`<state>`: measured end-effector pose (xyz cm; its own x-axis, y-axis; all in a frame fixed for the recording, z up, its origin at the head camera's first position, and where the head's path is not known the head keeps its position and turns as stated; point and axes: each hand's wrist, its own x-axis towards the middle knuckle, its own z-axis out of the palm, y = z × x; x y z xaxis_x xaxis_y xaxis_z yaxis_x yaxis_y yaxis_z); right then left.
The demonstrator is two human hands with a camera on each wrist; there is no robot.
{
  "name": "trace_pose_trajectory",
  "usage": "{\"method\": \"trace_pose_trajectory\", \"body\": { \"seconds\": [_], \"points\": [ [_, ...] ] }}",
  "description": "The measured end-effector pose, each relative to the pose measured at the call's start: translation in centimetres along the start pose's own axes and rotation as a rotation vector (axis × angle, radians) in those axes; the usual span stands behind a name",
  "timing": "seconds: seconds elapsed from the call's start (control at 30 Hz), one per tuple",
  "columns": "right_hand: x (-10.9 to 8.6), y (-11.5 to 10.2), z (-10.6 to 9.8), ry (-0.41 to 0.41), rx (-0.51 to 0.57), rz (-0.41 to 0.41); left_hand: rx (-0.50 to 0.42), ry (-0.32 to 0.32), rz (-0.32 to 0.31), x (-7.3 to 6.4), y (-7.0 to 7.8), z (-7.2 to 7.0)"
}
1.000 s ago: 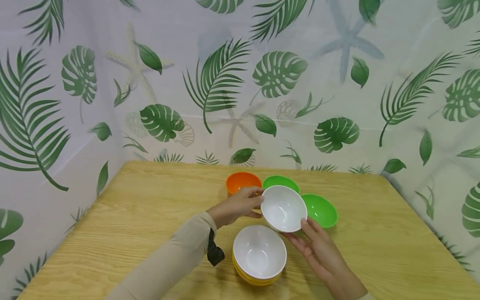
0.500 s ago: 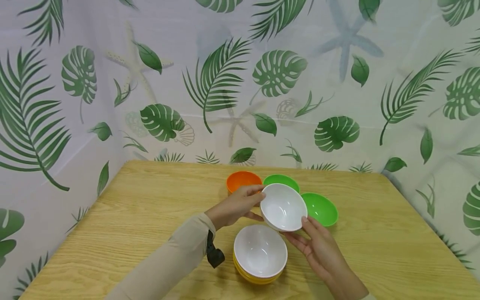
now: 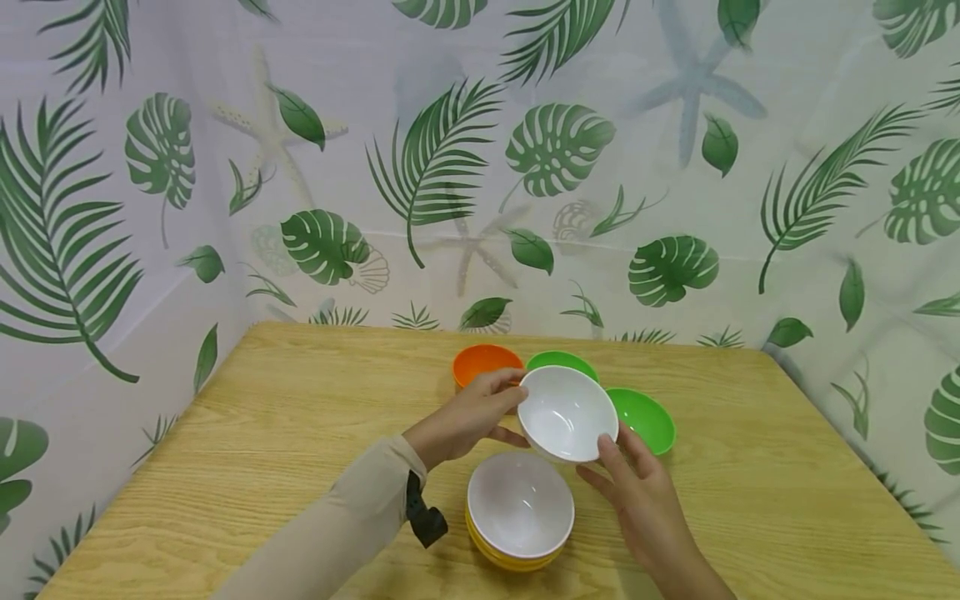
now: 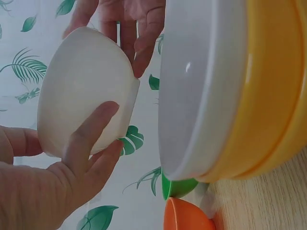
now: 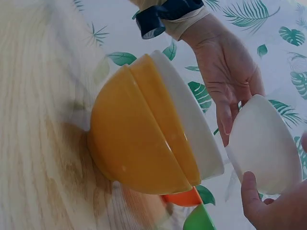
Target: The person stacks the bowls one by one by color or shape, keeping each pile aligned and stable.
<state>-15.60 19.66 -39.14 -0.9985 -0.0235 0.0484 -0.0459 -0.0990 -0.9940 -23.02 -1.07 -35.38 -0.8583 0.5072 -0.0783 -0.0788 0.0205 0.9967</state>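
Between both hands a white bowl (image 3: 567,414) is held in the air, tilted so its inside faces the head camera. My left hand (image 3: 468,421) grips its left side, thumb at the rim and fingers beneath. From the lower right my right hand (image 3: 641,492) holds it, with the thumb on the rim and fingers under and behind. Just below, another white bowl (image 3: 521,505) sits on top of nested yellow bowls (image 5: 136,134) on the table. The left wrist view shows the held bowl's outer side (image 4: 86,86) with fingers of both hands around it.
Behind the held bowl, an orange bowl (image 3: 486,364) and two green bowls, one farther back (image 3: 562,362) and one to the right (image 3: 643,419), stand on the wooden table (image 3: 315,392). A leaf-patterned curtain (image 3: 480,167) lines the table's back and sides.
The right hand has shifted its hold on the white bowl, its fingers now more behind the rim. The bowl has turned slightly and stays at nearly the same spot.
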Motion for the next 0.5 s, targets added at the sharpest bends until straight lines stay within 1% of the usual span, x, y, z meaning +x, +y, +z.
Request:
{"method": "trace_pose_trajectory", "body": {
  "seconds": [0.1,0.23,0.4,0.5],
  "points": [
    [-0.3,-0.2,0.2,0.004,-0.077,-0.043,-0.004,-0.014,0.022,-0.3,0.1,0.0],
    [-0.6,-0.3,0.4,0.012,-0.154,-0.061,-0.011,-0.026,0.038,-0.7,0.1,0.0],
    [-0.7,-0.6,0.6,0.013,-0.149,-0.074,-0.033,-0.016,0.029,-1.1,0.3,0.1],
    [-0.9,-0.6,0.7,0.011,-0.141,-0.092,-0.029,-0.001,0.022,-1.5,0.5,0.2]
  ]
}}
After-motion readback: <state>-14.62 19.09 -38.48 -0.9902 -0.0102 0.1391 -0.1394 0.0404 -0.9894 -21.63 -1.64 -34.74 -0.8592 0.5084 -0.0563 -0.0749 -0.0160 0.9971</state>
